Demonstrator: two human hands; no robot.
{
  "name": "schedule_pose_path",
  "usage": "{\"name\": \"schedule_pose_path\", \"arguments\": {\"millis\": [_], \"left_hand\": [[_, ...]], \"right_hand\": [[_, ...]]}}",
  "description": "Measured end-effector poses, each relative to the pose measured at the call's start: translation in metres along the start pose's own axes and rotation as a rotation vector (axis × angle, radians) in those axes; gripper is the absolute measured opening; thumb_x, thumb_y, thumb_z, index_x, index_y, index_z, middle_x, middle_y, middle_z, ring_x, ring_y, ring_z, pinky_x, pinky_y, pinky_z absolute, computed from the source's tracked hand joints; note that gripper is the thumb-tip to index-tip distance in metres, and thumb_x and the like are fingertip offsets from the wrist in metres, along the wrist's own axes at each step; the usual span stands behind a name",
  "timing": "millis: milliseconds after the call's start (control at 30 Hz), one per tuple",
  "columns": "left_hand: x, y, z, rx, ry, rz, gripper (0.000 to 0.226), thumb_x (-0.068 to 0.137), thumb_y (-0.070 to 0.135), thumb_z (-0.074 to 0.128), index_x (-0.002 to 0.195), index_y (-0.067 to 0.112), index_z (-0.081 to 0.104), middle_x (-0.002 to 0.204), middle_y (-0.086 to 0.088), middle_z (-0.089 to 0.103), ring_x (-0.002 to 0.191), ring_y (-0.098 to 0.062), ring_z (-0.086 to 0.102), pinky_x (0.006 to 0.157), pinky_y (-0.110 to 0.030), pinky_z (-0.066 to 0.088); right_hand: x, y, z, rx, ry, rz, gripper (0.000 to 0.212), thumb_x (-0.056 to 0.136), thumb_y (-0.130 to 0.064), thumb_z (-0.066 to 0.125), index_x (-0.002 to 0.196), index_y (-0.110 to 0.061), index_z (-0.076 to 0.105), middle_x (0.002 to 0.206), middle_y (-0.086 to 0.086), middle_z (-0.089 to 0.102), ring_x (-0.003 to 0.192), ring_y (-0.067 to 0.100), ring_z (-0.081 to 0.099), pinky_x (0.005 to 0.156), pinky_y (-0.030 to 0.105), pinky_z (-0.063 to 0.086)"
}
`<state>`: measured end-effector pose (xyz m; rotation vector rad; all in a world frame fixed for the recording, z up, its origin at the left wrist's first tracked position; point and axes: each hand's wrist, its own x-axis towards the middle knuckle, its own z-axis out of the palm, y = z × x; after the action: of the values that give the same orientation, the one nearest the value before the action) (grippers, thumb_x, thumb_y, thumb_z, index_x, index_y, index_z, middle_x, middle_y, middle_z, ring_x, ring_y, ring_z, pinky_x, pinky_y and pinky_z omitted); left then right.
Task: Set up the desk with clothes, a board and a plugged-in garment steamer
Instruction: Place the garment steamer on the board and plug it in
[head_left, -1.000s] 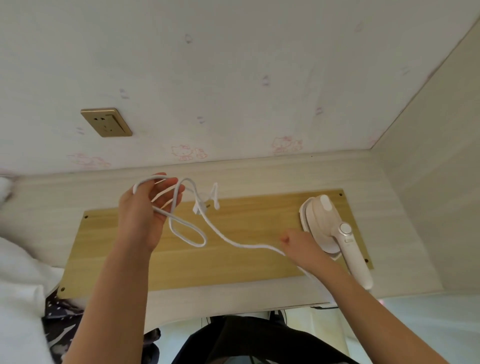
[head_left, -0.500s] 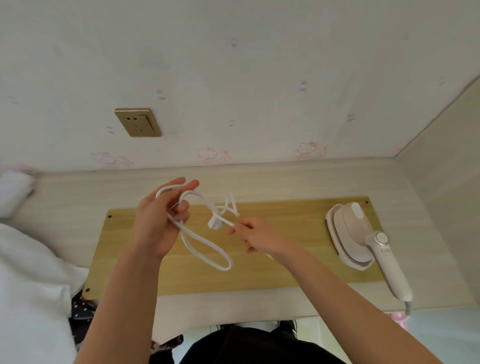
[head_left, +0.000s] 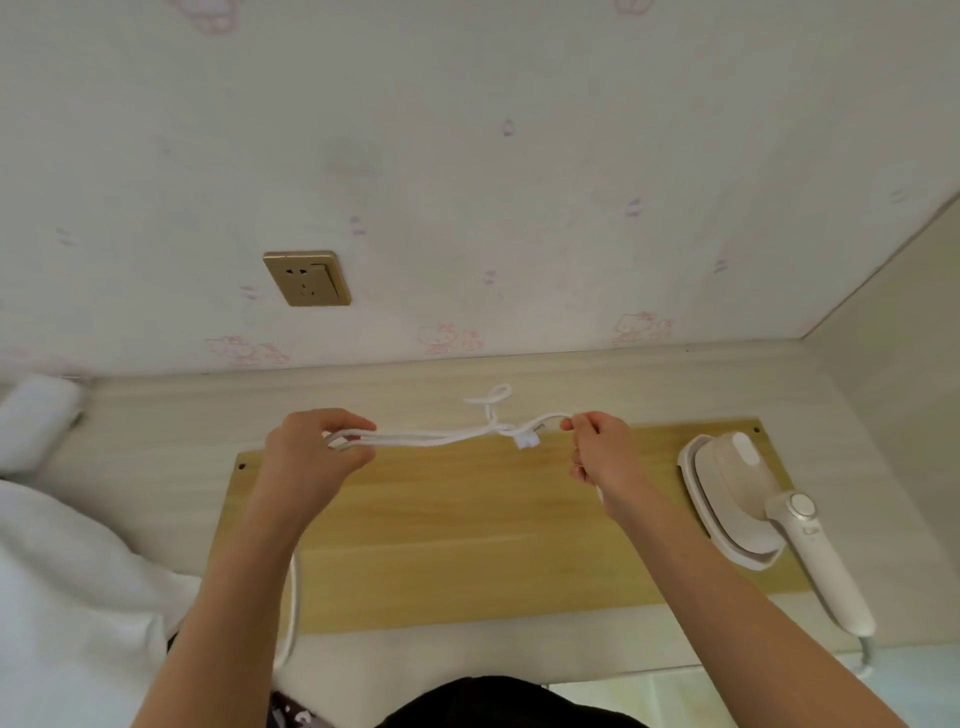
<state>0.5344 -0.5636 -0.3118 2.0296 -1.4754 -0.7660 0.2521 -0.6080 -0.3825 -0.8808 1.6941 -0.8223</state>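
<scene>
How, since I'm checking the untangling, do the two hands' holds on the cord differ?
The left hand grips several bunched strands of the cord; the right hand pinches just one loop. The left hand is near the left end of the board, the right hand nearer the steamer. Both hold it above the board.

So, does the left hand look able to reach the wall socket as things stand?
Probably yes: the wall socket sits up the wall beyond the left hand with nothing between them, though that hand grips loops of the cord.
</scene>
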Motion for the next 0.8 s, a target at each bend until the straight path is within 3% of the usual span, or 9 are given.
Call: {"name": "schedule_pose_path", "arguments": {"millis": [67,233,300,400,500,667,733,800], "left_hand": [[0.0,0.003,0.006,0.064,0.021,0.058,0.015,0.076,0.011,0.076,0.082,0.025,0.072,0.079,0.008,0.068,0.077,-0.009,0.062,0.06,-0.007,0.036],[0.002,0.007,0.022,-0.014,0.003,0.12,0.01,0.082,0.017,0.073,0.091,0.02,0.074,0.082,0.01,0.068,0.076,0.003,0.057,0.063,0.0,0.035],[0.002,0.012,0.027,-0.055,0.001,0.142,0.003,0.084,0.019,0.071,0.085,0.021,0.072,0.073,0.011,0.066,0.068,0.003,0.056,0.059,-0.006,0.036],[0.001,0.021,0.036,-0.054,-0.019,0.16,0.021,0.089,0.024,0.064,0.07,0.017,0.062,0.053,0.007,0.049,0.049,-0.009,0.043,0.054,-0.025,0.035],[-0.002,0.033,0.042,-0.102,-0.039,0.122,0.028,0.093,0.026,0.058,0.069,0.013,0.062,0.047,0.005,0.042,0.045,-0.015,0.039,0.051,-0.031,0.034],[-0.016,0.058,0.043,-0.483,-0.212,0.101,0.027,0.096,0.019,0.054,0.076,0.001,0.058,0.05,-0.004,0.031,0.043,-0.016,0.026,0.042,-0.025,0.026],[-0.021,0.065,0.042,-0.612,-0.285,0.098,0.027,0.097,0.018,0.052,0.077,0.001,0.057,0.052,-0.002,0.027,0.044,-0.015,0.022,0.042,-0.024,0.021],[-0.025,0.07,0.04,-0.732,-0.355,0.088,0.026,0.097,0.019,0.051,0.079,0.001,0.056,0.055,-0.002,0.021,0.045,-0.014,0.018,0.042,-0.022,0.018]], "right_hand": [[0.0,-0.001,0.0,-0.037,0.0,-0.045,0.029,0.1,-0.017,0.037,0.085,-0.015,0.062,0.06,0.0,0.038,0.051,0.015,0.033,0.052,0.032,0.035],[-0.008,0.001,0.009,-0.163,-0.064,-0.172,0.026,0.098,-0.019,0.043,0.087,-0.014,0.066,0.058,-0.004,0.043,0.055,0.015,0.039,0.062,0.033,0.039],[-0.013,0.003,0.015,-0.217,-0.107,-0.212,0.025,0.097,-0.017,0.045,0.085,-0.013,0.066,0.055,-0.006,0.044,0.053,0.014,0.039,0.06,0.03,0.036],[-0.022,0.01,0.025,-0.271,-0.187,-0.224,0.024,0.097,-0.018,0.047,0.082,-0.015,0.065,0.055,-0.008,0.045,0.052,0.011,0.04,0.056,0.026,0.033],[-0.029,0.016,0.032,-0.265,-0.28,-0.172,0.025,0.097,-0.018,0.047,0.081,-0.018,0.065,0.056,-0.006,0.047,0.051,0.011,0.041,0.053,0.024,0.034],[-0.034,0.023,0.041,-0.083,-0.438,-0.001,0.023,0.098,-0.017,0.048,0.093,-0.007,0.068,0.065,0.003,0.063,0.052,0.012,0.052,0.052,0.021,0.046],[-0.034,0.024,0.041,-0.031,-0.494,0.068,0.023,0.098,-0.02,0.049,0.098,-0.006,0.069,0.073,0.005,0.069,0.055,0.011,0.057,0.057,0.023,0.052],[-0.029,0.026,0.039,-0.024,-0.556,0.127,0.023,0.097,-0.023,0.052,0.103,-0.008,0.068,0.084,0.008,0.074,0.065,0.013,0.064,0.072,0.031,0.057]]}}
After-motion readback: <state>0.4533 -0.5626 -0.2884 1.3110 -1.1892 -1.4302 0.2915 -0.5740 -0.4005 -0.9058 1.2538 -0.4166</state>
